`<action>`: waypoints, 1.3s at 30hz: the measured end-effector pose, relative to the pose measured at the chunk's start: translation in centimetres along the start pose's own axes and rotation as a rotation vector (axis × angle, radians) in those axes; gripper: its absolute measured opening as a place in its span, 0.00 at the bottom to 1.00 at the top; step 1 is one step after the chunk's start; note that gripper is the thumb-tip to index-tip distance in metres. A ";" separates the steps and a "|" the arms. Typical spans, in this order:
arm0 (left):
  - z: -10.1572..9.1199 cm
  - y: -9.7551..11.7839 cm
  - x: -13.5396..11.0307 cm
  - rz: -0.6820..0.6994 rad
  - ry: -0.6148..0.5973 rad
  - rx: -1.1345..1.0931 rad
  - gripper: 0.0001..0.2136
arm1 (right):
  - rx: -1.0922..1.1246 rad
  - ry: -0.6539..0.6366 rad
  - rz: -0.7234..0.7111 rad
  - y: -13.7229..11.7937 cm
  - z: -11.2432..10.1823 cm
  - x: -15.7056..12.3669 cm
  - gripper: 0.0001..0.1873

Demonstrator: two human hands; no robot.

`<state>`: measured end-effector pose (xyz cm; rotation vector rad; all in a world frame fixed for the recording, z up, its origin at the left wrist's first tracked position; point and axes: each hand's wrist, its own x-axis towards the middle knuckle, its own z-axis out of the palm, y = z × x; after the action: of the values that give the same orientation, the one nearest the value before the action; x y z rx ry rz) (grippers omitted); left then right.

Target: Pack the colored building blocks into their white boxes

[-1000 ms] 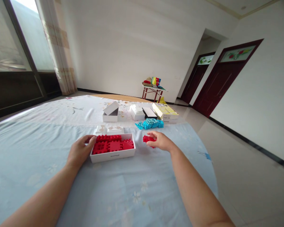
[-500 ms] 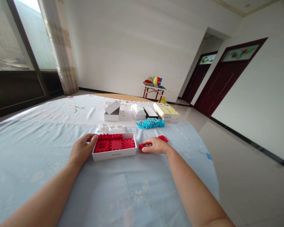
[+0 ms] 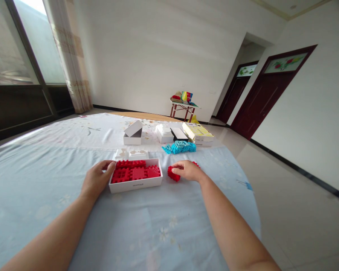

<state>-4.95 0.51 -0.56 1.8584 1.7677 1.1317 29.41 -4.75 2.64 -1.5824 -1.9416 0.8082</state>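
A white open box (image 3: 135,184) stands on the tablecloth, with red interlocking plastic building blocks (image 3: 138,173) laid flat inside. My left hand (image 3: 98,177) grips the box by its left end, the thumb near the rim and the other fingers partly hidden behind. To the right of the box, my right hand (image 3: 185,171) pinches a red building block (image 3: 173,174) just above the cloth or on it; I cannot tell which. Behind this hand, another red piece (image 3: 196,164) shows only in part.
Beyond the box lie white moulded inserts (image 3: 138,154) and a heap of blue blocks (image 3: 183,147). Farther back stand a white box with a tilted lid (image 3: 132,137), a white box (image 3: 164,137), a black-sided box (image 3: 179,134) and a yellow box (image 3: 200,130). The round table's edge (image 3: 252,195) curves at right.
The red block in my right hand has turned and now shows a broader face. My left hand stays at the box's end. The view has shifted slightly.
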 end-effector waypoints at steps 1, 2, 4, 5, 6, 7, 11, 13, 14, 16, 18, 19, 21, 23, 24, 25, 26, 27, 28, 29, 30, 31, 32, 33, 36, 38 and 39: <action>0.0 0.0 0.0 0.000 0.002 0.002 0.18 | -0.012 0.010 -0.001 -0.1 -0.1 0.0 0.19; 0.0 0.1 0.0 0.001 0.004 0.004 0.18 | -0.026 0.019 -0.001 -0.2 -0.1 -0.1 0.20; 0.0 0.1 0.1 0.001 0.008 0.007 0.18 | -0.061 0.020 -0.007 -0.5 -0.3 -0.4 0.23; 0.1 0.0 0.1 0.001 0.008 0.008 0.18 | -0.085 0.012 -0.013 -0.6 -0.4 -0.5 0.25; 0.1 0.0 0.1 0.002 0.007 0.008 0.18 | -0.117 0.001 -0.022 -0.8 -0.5 -0.7 0.26; 0.1 0.0 0.1 0.004 0.007 0.007 0.18 | -0.156 -0.008 -0.031 -1.0 -0.6 -0.9 0.28; 0.1 -0.1 0.1 0.015 0.012 0.007 0.18 | -0.315 -0.012 -0.045 -1.3 -0.5 -1.3 0.26; 0.0 -0.1 0.0 0.018 0.022 0.009 0.18 | -0.361 -0.006 -0.055 -1.5 -0.3 -1.3 0.20; 0.0 0.0 0.0 0.019 0.025 0.012 0.18 | -0.382 -0.001 -0.062 -1.6 -0.3 -1.2 0.17; 0.0 0.0 -0.1 0.023 0.030 0.015 0.18 | -0.426 0.008 -0.074 -1.9 -0.2 -1.3 0.15; -0.1 0.1 -0.1 0.025 0.033 0.015 0.18 | -0.471 0.006 -0.078 -2.3 -0.1 -1.5 0.14; -0.1 0.1 -0.1 0.027 0.034 0.014 0.18 | -0.491 -0.002 -0.079 -2.6 -0.1 -1.7 0.13; -0.1 0.2 -0.2 0.027 0.037 0.013 0.19 | -0.527 -0.039 -0.088 -3.2 0.1 -2.2 0.13; -0.1 0.3 -0.2 0.023 0.037 0.010 0.19 | -0.565 -0.088 -0.095 -3.8 0.4 -2.8 0.14; -0.2 0.4 -0.2 0.021 0.035 0.009 0.19 | -0.585 -0.108 -0.089 -4.1 0.6 -3.0 0.16; -0.2 0.4 -0.2 0.018 0.032 0.006 0.19 | -0.607 -0.121 -0.077 -4.3 0.9 -3.2 0.19; -0.2 0.4 -0.2 0.016 0.029 0.005 0.18 | -0.628 -0.125 -0.062 -4.5 1.1 -3.3 0.23; -0.2 0.4 -0.2 0.015 0.025 0.005 0.18 | -0.647 -0.121 -0.047 -4.7 1.4 -3.4 0.26; -0.2 0.4 -0.2 0.013 0.023 0.006 0.18 | -0.663 -0.112 -0.037 -4.7 1.6 -3.4 0.29; -0.2 0.4 -0.2 0.013 0.023 0.007 0.18 | -0.673 -0.100 -0.032 -4.7 1.8 -3.4 0.30; -0.1 0.4 -0.2 0.015 0.024 0.008 0.18 | -0.676 -0.090 -0.031 -4.7 2.0 -3.3 0.30; -0.1 0.3 -0.2 0.018 0.026 0.009 0.18 | -0.671 -0.084 -0.033 -4.6 2.1 -3.2 0.30; -0.1 0.3 -0.2 0.023 0.028 0.009 0.18 | -0.659 -0.081 -0.035 -4.5 2.2 -3.1 0.30; -0.1 0.4 -0.2 0.026 0.031 0.007 0.18 | -0.643 -0.083 -0.037 -4.4 2.2 -3.0 0.30; -0.1 0.5 -0.3 0.027 0.033 -0.004 0.18 | -0.572 -0.095 -0.055 -4.0 1.8 -2.7 0.28; -0.1 0.6 -0.3 0.027 0.033 -0.012 0.18 | -0.494 -0.103 -0.066 -3.7 1.4 -2.5 0.25; -0.1 0.6 -0.3 0.026 0.034 -0.013 0.18 | -0.447 -0.107 -0.063 -3.5 1.2 -2.5 0.23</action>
<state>-4.62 0.07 -0.14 1.8707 1.7542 1.1884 26.62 -7.85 4.27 -1.7382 -2.3577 0.4586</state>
